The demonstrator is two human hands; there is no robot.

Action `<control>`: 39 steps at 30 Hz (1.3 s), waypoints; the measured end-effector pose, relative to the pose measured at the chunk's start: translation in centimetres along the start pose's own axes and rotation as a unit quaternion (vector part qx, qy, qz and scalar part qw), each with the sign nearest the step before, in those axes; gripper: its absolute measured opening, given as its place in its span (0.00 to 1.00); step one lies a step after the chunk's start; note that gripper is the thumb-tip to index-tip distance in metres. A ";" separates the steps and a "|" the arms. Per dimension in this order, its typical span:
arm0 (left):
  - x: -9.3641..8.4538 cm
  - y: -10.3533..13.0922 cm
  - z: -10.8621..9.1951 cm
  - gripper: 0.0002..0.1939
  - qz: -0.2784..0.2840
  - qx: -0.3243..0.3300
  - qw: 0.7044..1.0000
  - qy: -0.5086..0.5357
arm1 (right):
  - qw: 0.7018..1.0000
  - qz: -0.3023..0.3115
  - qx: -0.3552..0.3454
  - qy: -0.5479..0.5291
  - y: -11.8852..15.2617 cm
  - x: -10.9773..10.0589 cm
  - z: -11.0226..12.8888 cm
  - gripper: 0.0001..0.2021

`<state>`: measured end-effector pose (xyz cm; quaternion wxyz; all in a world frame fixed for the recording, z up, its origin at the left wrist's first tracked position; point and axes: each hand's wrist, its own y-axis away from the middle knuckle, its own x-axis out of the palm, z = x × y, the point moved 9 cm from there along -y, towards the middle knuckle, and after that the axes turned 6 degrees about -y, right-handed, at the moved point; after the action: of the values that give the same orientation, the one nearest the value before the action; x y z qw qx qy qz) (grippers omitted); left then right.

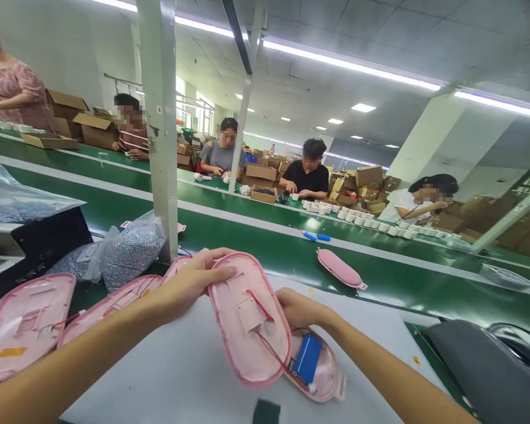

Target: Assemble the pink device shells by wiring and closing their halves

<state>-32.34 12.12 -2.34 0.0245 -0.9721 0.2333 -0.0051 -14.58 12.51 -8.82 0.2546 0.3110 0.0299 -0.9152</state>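
Observation:
A pink oval plastic shell is held up tilted, its inside facing me, with red and dark wires and a pale square piece on it. My left hand is closed on its upper left edge, thumb on the inner face. My right hand grips the right edge, its fingers partly hidden behind the shell. Below that hand, a second pink shell half carries a blue battery pack and a small circuit board. Dark wires run between the two halves.
Several open pink shells lie at left, beside bags of small grey parts and a metal post. A closed pink case and blue batteries rest on the green line. A dark grey object stands right. Co-workers sit opposite.

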 end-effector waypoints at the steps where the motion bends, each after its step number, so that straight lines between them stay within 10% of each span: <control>1: 1.4 -0.1 -0.1 0.22 0.018 -0.005 1.000 -0.021 | 1.000 0.001 -0.004 0.001 0.5 0.7 0.2 0.08; 9: 11.0 -4.8 -0.5 0.13 0.139 0.004 0.980 -0.144 | 0.957 -0.151 -0.035 -0.245 7.1 -4.2 3.2 0.28; 13: 10.8 -5.1 -0.7 0.14 0.123 0.084 0.958 -0.244 | 0.935 -0.261 0.074 -0.229 13.4 -6.2 -1.5 0.27; 18: 10.3 -1.3 4.1 0.14 0.159 0.142 0.843 -0.495 | 0.861 -0.402 0.158 -0.267 20.6 -6.6 -8.0 0.39; 23: 11.3 -0.3 5.6 0.15 0.176 0.196 0.835 -0.483 | 0.871 -0.413 0.154 -0.218 21.3 -5.9 -8.6 0.32; 30: 17.0 -0.8 6.5 0.04 0.282 0.244 0.749 -0.547 | 0.897 -0.396 0.195 -0.030 20.1 -7.9 -8.6 0.23; 34: 17.3 -1.1 6.5 0.10 0.290 0.252 0.783 -0.490 | 0.928 -0.309 0.205 0.035 18.2 -6.8 -8.4 0.17; 39: 11.8 -2.7 6.9 0.10 0.138 0.097 0.960 -0.225 | 0.923 -0.347 0.147 0.081 18.0 -7.1 -6.4 0.13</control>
<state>-20.41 9.46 -9.07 0.1712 -0.8995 0.3519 0.1943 2.49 1.37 -7.99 -0.1312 0.3881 0.0213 -0.9120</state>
